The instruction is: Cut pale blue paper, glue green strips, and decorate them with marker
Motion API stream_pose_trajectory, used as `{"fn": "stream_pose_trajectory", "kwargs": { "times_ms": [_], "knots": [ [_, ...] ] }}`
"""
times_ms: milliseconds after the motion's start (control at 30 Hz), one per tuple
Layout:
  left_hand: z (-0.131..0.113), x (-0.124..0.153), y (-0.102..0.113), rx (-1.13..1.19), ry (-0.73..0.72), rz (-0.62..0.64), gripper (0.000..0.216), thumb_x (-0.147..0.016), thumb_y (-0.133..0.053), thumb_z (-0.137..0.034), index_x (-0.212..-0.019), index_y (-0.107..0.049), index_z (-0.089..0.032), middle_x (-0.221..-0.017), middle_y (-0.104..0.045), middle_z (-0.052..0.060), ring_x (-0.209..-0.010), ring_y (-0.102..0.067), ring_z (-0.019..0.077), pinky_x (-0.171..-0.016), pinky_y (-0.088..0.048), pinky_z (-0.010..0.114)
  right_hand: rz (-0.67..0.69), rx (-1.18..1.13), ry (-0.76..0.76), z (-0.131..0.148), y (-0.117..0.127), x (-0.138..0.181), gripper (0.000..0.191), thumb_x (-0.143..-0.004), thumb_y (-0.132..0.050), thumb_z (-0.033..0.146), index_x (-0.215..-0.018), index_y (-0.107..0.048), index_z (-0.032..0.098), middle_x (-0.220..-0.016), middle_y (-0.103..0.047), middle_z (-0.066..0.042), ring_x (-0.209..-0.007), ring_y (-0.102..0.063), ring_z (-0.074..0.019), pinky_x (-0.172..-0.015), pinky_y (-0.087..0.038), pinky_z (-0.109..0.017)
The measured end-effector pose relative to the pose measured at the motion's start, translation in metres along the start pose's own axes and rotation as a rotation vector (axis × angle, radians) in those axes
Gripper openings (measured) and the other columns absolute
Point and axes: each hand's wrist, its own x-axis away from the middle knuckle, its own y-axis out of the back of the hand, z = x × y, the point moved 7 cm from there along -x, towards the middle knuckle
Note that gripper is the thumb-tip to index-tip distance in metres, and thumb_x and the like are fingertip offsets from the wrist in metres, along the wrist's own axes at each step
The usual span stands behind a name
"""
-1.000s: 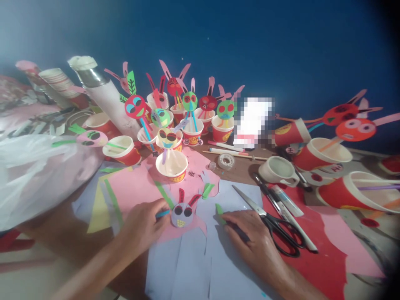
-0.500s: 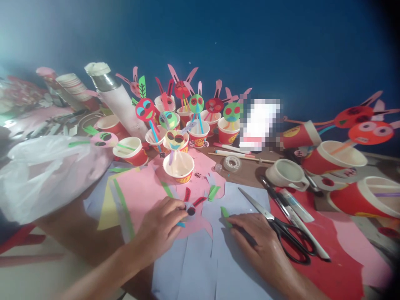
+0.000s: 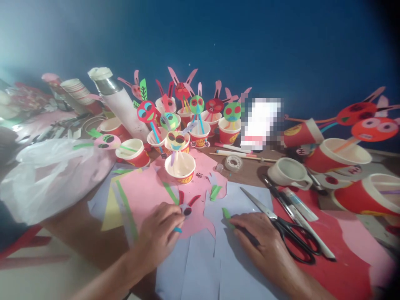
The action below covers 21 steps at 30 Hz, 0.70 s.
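My left hand (image 3: 159,235) is closed over a small grey paper face (image 3: 186,209) with red ears and a blue straw (image 3: 178,229), pressing it on the pink paper (image 3: 143,193). Most of the face is hidden under my fingers. My right hand (image 3: 258,239) lies palm down on the pale blue paper (image 3: 200,266), fingers pinched on a green paper scrap (image 3: 226,214) at its tip. Black-handled scissors (image 3: 281,227) lie just to the right of that hand.
Several red paper cups (image 3: 180,167) with paper faces on straws stand at the back middle, more cups (image 3: 336,156) lying at the right. A white mug (image 3: 286,173), tape roll (image 3: 233,163), pens (image 3: 296,204) and a white plastic bag (image 3: 53,175) surround the papers. Blue wall behind.
My left hand has slid over the grey paper face, which now shows only its ears and one eye. The right hand has stayed put on the green scrap.
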Motion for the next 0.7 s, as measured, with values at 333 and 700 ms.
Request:
{"fn": "stream_pose_trajectory", "kwargs": {
  "times_ms": [333,700],
  "knots": [
    [0.001,-0.003,-0.019,-0.042,0.038,0.172,0.015,-0.080,-0.055,-0.007,-0.090,-0.060,-0.018,-0.095,-0.059,0.007,-0.083,-0.057,0.0199,-0.066,-0.049,0.029,0.000,-0.012,-0.012,-0.003,-0.001,0.001,0.021,-0.087,-0.054,0.013,-0.103,-0.058,0.025,-0.090,-0.069,0.002,-0.083,-0.063,-0.0158,-0.076,-0.040,-0.035],
    [-0.043,-0.024,-0.014,0.186,-0.119,0.233,0.025,-0.084,-0.044,-0.002,-0.100,-0.056,-0.016,-0.090,-0.062,0.005,-0.079,-0.055,0.0159,-0.070,-0.048,0.027,0.012,-0.022,-0.062,0.004,-0.002,0.001,0.026,-0.087,-0.053,0.013,-0.109,-0.057,0.025,-0.098,-0.070,0.000,-0.088,-0.063,-0.0169,-0.078,-0.040,-0.033]
  ]
}}
